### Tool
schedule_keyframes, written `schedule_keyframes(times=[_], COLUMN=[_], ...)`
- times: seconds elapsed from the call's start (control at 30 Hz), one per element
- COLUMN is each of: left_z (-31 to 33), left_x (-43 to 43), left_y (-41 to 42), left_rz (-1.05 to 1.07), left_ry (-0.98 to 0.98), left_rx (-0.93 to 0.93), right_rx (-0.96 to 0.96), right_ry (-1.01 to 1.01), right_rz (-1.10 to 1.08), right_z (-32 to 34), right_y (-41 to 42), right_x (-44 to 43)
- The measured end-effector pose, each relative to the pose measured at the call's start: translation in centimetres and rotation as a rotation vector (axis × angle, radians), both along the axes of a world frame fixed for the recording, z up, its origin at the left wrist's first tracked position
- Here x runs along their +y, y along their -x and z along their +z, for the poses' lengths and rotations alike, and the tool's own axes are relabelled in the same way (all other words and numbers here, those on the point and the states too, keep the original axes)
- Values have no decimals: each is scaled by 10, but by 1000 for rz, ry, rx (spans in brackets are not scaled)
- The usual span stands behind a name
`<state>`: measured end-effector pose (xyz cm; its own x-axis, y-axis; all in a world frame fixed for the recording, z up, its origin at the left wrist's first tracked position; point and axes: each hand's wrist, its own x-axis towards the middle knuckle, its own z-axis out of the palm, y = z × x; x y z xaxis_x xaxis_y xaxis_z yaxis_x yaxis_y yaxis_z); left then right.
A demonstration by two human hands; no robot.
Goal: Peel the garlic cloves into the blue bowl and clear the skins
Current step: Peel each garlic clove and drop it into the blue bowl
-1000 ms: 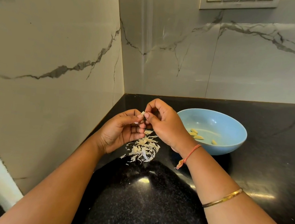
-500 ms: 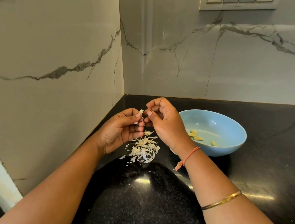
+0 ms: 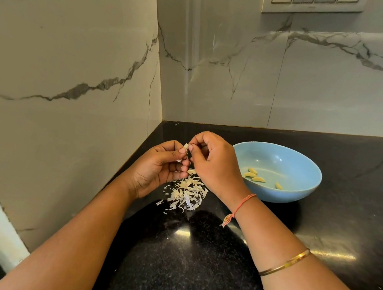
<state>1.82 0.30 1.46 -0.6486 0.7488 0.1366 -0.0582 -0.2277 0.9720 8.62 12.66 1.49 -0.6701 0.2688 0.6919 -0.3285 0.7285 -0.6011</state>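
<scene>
While held above counter [image 3: 334, 223] near back left corner: garlic clove [image 3: 186, 147], pinched between left hand [image 3: 159, 167] thumb and fingers, right hand [image 3: 214, 164] fingertips nipping its top. Skins [image 3: 187, 193] heaped on counter directly below. Blue bowl [image 3: 282, 198] just right of hands, four peeled cloves [image 3: 257, 178] inside.

Peeled cloves [image 3: 253, 177] lie in the bowl [image 3: 298, 164], right of the skins [image 3: 186, 193] on the countertop [image 3: 196, 264].

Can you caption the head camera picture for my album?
Left hand and right hand pinch a garlic clove near skins, beside the blue bowl.
</scene>
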Motion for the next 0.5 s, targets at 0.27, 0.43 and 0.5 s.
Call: schedule_keyframes(times=[0.27,0.43,0.5], left_z=[2,2,2], left_x=[1,0,0], left_y=[2,1,0], left_rz=[76,39,10], left_ry=[-70,-61,-56], left_rx=[-42,-83,-98], right_rx=[-38,-40,-12], right_ry=[-87,-11,10], right_rz=[-12,-37,-69], right_z=[-3,-2,-2], right_y=[1,1,1], right_x=[-1,-1,1])
